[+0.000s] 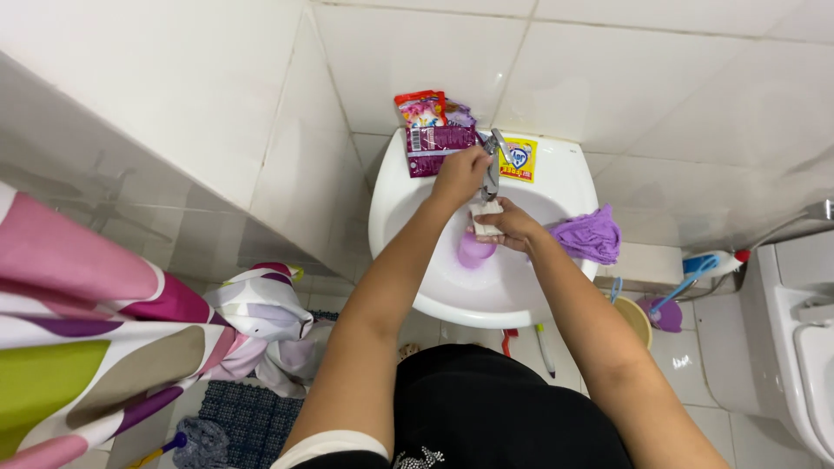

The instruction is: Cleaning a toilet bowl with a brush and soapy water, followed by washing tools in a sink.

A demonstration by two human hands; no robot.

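Observation:
My left hand (459,174) reaches up to the chrome tap (493,161) at the back of the white washbasin (391,217) and grips its handle. My right hand (508,226) hovers over the bowl under the spout, closed around a small white block that looks like a bar of soap (485,214). A purple object (474,252) lies in the bottom of the bowl just below that hand. A purple cloth (591,236) is draped over the basin's right rim, beside my right wrist.
Red, purple and yellow sachets (439,130) lie on the basin's back ledge. A patterned shower curtain (104,339) hangs at left. A toilet (795,330) stands at right, with a small bucket (634,320) and brush on the floor between.

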